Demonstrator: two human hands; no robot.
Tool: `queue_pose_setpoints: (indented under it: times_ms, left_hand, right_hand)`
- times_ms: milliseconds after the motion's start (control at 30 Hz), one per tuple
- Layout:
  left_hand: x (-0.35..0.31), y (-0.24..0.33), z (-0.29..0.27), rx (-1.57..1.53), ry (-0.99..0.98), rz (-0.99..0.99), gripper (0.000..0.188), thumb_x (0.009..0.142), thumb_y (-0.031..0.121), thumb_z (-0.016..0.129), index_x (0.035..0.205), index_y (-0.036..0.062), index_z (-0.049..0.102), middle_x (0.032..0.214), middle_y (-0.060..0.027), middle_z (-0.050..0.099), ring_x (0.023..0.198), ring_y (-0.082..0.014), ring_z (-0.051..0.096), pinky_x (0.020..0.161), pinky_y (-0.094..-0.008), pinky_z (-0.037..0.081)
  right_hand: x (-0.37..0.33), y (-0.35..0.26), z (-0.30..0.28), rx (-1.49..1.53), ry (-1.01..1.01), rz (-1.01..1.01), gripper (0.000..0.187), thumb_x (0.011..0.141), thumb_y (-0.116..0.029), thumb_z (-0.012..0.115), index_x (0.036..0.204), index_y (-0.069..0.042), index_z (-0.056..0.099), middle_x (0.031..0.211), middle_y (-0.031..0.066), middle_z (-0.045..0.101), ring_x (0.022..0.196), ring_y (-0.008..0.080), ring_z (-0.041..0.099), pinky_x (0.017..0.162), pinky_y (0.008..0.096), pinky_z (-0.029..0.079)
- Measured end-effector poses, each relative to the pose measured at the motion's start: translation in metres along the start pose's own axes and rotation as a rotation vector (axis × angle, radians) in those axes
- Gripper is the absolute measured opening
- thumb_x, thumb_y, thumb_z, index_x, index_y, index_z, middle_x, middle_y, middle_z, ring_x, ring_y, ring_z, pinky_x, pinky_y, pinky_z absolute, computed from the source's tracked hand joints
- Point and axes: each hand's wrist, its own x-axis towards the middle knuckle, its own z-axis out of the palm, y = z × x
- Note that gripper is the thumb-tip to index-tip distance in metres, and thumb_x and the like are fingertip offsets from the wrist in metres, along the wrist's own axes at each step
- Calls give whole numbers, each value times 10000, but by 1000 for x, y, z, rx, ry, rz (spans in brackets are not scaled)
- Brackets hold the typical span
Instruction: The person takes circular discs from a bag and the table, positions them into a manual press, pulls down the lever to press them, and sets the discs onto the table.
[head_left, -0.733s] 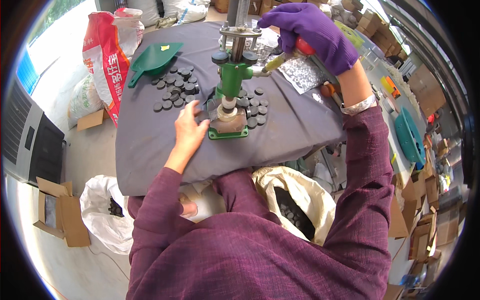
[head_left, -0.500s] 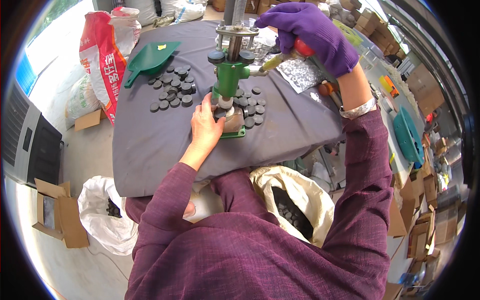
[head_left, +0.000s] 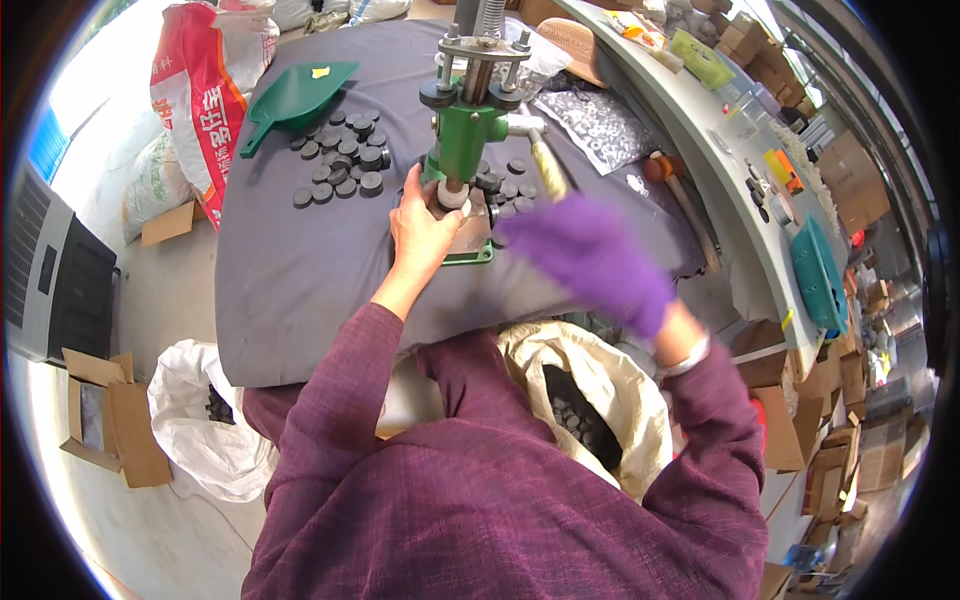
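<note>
My bare left hand (head_left: 424,228) is at the base of a green hand press (head_left: 462,145). Its thumb and fingers close in around the pale round tip of the ram, just above the metal block; whatever they pinch is hidden. My right hand (head_left: 595,258), in a purple glove, is smeared by motion. It meets the lower end of the press's yellowish lever (head_left: 548,168), which slants down toward me, and covers the lever's red knob. Black round discs (head_left: 345,160) lie in a loose group left of the press, with more discs (head_left: 515,190) close on its right.
A green dustpan (head_left: 300,95) lies at the far left of the cloth-covered table (head_left: 300,290). A clear bag of small parts (head_left: 600,130) and a hammer (head_left: 685,205) lie at right. Open sacks stand below, one white (head_left: 195,440), one cream (head_left: 640,420), both holding dark pieces.
My right hand has swung down and toward me from the upper right, and the lever has turned downward with it. The left hand stays at the press base, its fingers now closer around the ram tip.
</note>
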Motion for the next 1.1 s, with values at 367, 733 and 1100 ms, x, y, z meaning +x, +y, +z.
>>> queue_pose_setpoints:
  times_ms: [367,733,1100]
  left_hand:
    - [51,-82,-115,745,361,287,455,793,106,636,1238,57,561,1271,-151,577,1130,-345,547,939,-473,438]
    - [15,-77,-117,794,-97,274,438,809,116,658,1239,85,582,1290,-96,596,1188,-333,534,978,-471,389]
    - [25,-65,-90,719,31,128,357,736,205,772,1071,109,690,1085,-66,669,1042,-246,548,905,-402,388]
  right_hand:
    - [-7,5,21,-92,56,-264,148,790,-192,720,907,-117,667,645,67,569,646,279,580,711,385,457]
    - [6,-1,-5,108,68,-173,141,842,-190,687,937,-90,712,750,69,667,627,213,617,609,327,495]
    - [66,-29,-81,420,10,335,233,884,-216,631,980,-20,713,667,7,613,510,66,541,484,221,416]
